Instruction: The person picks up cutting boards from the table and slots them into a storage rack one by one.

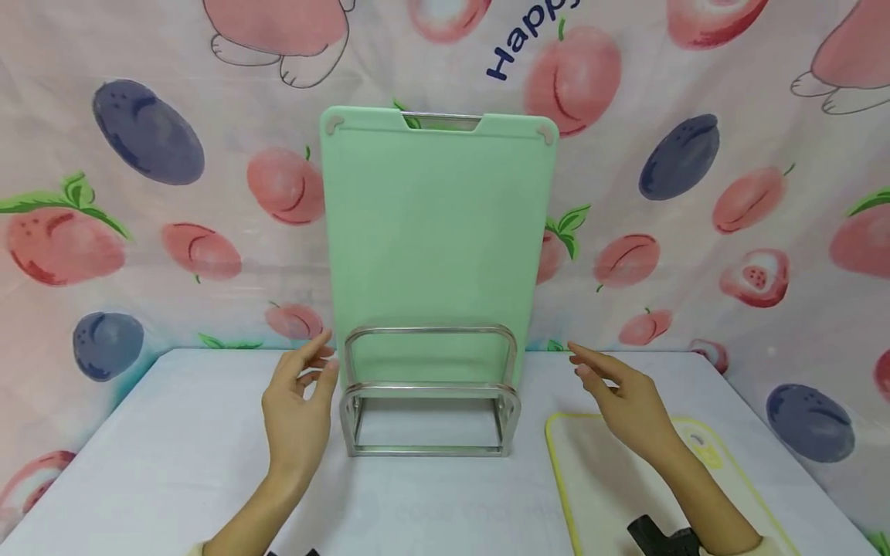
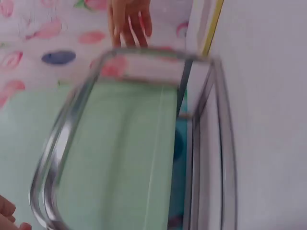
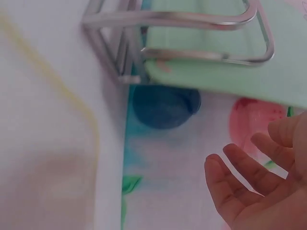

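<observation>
A green cutting board [image 1: 438, 232] stands upright in a metal rack [image 1: 431, 386] at the middle of the table. Just left of the rack is my left hand [image 1: 299, 409], its fingers loosely bent and holding nothing. My right hand [image 1: 629, 405] hovers to the right of the rack, over a white cutting board with a yellow rim [image 1: 591, 479] that lies flat. In the right wrist view, the relaxed fingers [image 3: 249, 172] are apart from the green board. Only a bit of the left hand [image 2: 7, 215] shows in the left wrist view.
The white table [image 1: 208, 432] reaches back to a cloth backdrop [image 1: 431, 85] printed with fruit, close behind the rack. A black strap-like piece [image 1: 664, 537] is at the right wrist.
</observation>
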A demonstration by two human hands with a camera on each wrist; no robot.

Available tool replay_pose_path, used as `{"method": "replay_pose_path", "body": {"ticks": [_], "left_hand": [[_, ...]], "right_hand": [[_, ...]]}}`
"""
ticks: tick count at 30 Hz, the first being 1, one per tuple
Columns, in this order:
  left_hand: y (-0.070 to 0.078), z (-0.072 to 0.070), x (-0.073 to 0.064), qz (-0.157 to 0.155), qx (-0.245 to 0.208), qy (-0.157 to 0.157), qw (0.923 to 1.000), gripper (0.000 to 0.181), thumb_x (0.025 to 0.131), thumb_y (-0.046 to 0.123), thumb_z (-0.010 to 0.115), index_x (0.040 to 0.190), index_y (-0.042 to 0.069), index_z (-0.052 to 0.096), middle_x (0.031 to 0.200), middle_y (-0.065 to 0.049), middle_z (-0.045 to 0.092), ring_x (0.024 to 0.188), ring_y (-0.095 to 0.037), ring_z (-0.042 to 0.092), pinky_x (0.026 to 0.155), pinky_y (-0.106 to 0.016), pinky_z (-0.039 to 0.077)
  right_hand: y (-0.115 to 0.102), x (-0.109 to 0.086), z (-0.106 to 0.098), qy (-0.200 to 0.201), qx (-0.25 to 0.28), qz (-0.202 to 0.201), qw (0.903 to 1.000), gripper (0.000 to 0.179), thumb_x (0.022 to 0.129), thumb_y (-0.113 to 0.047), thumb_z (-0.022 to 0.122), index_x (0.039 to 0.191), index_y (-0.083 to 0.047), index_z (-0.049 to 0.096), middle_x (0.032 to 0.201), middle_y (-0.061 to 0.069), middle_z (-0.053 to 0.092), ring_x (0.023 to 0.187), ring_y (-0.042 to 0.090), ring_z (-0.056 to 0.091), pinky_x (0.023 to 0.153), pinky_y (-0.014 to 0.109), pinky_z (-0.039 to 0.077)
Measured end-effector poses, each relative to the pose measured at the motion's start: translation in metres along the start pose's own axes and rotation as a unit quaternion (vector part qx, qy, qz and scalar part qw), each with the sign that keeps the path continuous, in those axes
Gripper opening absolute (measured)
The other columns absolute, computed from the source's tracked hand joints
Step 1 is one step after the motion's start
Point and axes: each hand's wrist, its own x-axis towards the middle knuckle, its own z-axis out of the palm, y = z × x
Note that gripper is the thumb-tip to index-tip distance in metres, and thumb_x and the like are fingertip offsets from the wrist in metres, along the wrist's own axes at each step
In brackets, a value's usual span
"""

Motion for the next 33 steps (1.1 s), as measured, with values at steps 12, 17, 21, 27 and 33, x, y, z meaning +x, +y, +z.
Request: {"method": "replay_pose_path", "body": {"ticks": [12,17,21,27,33], "left_hand": [[0.034,0.013,-0.056,-0.009,-0.101,-0.01,0.9948,0.027,0.091,-0.014,0.054,0.117,-0.011,0.057,0.109,-0.02,0.058,0.102,-0.019,0.056,0.094,-0.025,0.046],[0.041,0.03,-0.08,-0.051,-0.108,-0.039,0.992,0.026,0.09,-0.011,0.057,0.114,-0.003,0.061,0.102,-0.013,0.062,0.097,-0.018,0.059,0.09,-0.02,0.048],[0.04,0.05,-0.101,-0.096,-0.152,-0.1,0.9786,0.025,0.089,-0.007,0.06,0.114,-0.003,0.061,0.101,-0.015,0.062,0.097,-0.02,0.061,0.089,-0.022,0.049],[0.035,0.074,-0.125,-0.198,-0.218,-0.23,0.9275,0.038,0.094,0.009,0.06,0.125,-0.01,0.051,0.113,-0.019,0.059,0.106,-0.022,0.06,0.092,-0.024,0.048],[0.024,0.089,-0.14,-0.282,-0.288,-0.295,0.8664,0.05,0.093,0.008,0.059,0.131,-0.019,0.042,0.121,-0.029,0.055,0.115,-0.041,0.054,0.092,-0.023,0.048]], "right_hand": [[0.023,-0.042,-0.026,0.037,-0.066,-0.006,0.9971,0.033,0.098,-0.024,0.057,0.131,-0.022,0.06,0.109,0.0,0.069,0.096,-0.009,0.055,0.074,0.008,0.047],[0.036,-0.062,-0.039,0.04,-0.085,0.021,0.9953,0.035,0.098,-0.026,0.058,0.132,-0.02,0.059,0.109,0.002,0.069,0.095,-0.015,0.052,0.071,0.006,0.046],[0.049,-0.075,-0.048,0.025,-0.102,0.065,0.9923,0.039,0.097,-0.031,0.057,0.135,-0.022,0.056,0.111,-0.003,0.067,0.094,-0.018,0.05,0.069,0.009,0.046],[0.072,-0.088,-0.062,-0.019,-0.147,0.121,0.9815,0.049,0.097,-0.041,0.054,0.14,-0.017,0.051,0.117,0.003,0.066,0.1,0.002,0.06,0.071,0.023,0.049],[0.096,-0.098,-0.073,-0.031,-0.143,0.152,0.9774,0.054,0.098,-0.04,0.054,0.139,-0.005,0.05,0.116,0.011,0.066,0.092,-0.017,0.048,0.078,0.032,0.048]]}}
